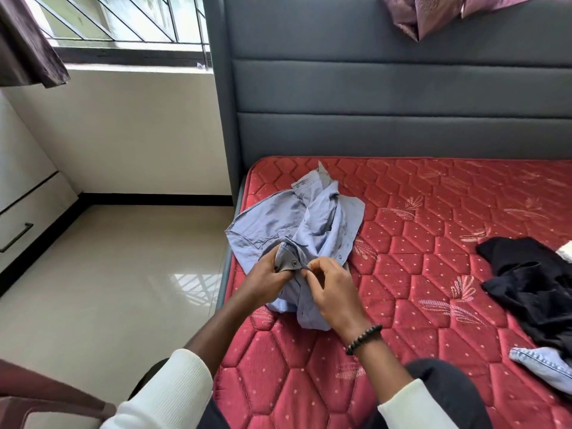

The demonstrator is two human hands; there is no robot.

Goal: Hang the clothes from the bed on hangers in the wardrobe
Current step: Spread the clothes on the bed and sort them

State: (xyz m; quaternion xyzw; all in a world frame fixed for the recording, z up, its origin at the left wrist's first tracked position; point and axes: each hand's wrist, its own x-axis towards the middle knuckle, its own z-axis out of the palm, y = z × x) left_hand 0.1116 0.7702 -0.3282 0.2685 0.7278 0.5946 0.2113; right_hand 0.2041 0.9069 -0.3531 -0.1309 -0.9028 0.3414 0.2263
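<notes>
Blue-grey cotton shirt (297, 230), crumpled, lies at the left edge of the bed (433, 230), toward the headboard corner. Its bulk runs away from the person; the collar or cuff end with a dark button sits nearest, lifted off the mattress. Left hand (272, 277) grips that buttoned fold, fingers curled round it. Right hand (332, 289) just beside, thumb and forefinger pinching the adjoining cloth edge. Both hands at the near end; rest of the shirt trails beyond the fingers. Judgement: shirt needs opening out before a hanger goes in. Black garment (532, 280) and denim piece (544, 363) lie well apart, near the bed's right side.
</notes>
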